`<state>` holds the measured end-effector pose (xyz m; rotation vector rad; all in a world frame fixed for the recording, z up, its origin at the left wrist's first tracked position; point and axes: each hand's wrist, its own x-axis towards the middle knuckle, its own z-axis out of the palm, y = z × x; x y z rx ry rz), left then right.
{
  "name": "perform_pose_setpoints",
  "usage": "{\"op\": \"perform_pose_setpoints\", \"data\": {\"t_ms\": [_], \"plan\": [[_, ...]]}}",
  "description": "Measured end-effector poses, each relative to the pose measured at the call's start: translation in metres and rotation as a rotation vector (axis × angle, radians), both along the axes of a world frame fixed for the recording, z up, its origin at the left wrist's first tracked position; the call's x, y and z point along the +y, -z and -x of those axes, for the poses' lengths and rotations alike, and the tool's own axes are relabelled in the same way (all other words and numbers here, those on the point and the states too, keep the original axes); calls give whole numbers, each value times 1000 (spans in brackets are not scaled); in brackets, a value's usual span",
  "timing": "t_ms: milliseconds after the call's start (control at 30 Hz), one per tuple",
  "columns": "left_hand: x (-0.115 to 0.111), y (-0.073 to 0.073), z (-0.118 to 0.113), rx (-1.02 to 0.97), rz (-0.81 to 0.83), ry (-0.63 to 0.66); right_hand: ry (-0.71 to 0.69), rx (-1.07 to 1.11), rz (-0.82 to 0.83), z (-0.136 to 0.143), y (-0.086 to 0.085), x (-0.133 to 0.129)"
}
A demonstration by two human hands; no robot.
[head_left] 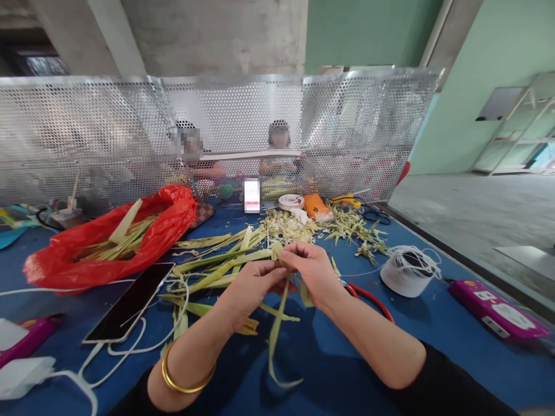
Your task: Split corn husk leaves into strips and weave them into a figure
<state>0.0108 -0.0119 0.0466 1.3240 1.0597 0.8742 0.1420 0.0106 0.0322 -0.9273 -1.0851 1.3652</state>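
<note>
Blue tabletop (347, 370), crowded. Nearest: gold bangle (186, 388) on the left wrist, black sleeve (446, 381) on the right arm. White charger (26, 375) and a purple power strip (37, 341) at the left edge, then a black-screened smartphone (130, 303) with a white cable plugged in.

Left hand (251, 289): thumb and fingers pinched together on a pale green corn-husk strip (273, 341). Right hand (312, 271): also pinched, gripping the husk just beside the left fingertips. Strip sits between both hands; its long tail hangs below them, curling at the end. Red handle (377, 301) of a tool beside the right wrist, rest hidden.

Long loose husks (212, 277) lie left of and behind the left hand. Right side: spool of white cord (407, 280), magenta power strip (498, 309); markings on it too blurred to read. Red plastic bag (47, 271) at left, husks inside.

Farther: shredded husk pile (286, 228), tape roll (291, 202), orange packet (318, 207) with an illegible dark mark, yellow-handled tool (347, 200). Upright phone (252, 195), screen pixelated, no readable text. Behind: perforated metal screen (238, 110), two people beyond it, green wall (468, 133).
</note>
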Motion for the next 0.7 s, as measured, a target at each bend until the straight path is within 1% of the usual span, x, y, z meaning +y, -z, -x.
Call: {"op": "perform_pose_setpoints", "data": {"t_ms": [100, 167, 233, 433, 600, 700], "plan": [[0, -1, -4, -29, -52, -97, 77, 36, -18, -2, -1, 2], [1, 1, -6, 16, -93, -164, 98, 36, 4, -2, -2, 2], [1, 4, -7, 66, -94, -191, 100, 28, 16, -1, -2, -1], [-1, 9, -9, 61, -18, -184, -41, 40, 82, 5, 0, -5], [-3, 8, -10, 154, -24, -168, -4, 79, 75, 8, 4, -6], [-5, 9, -11, 175, -23, -134, 59, 64, 62, 9, 5, -7]]}}
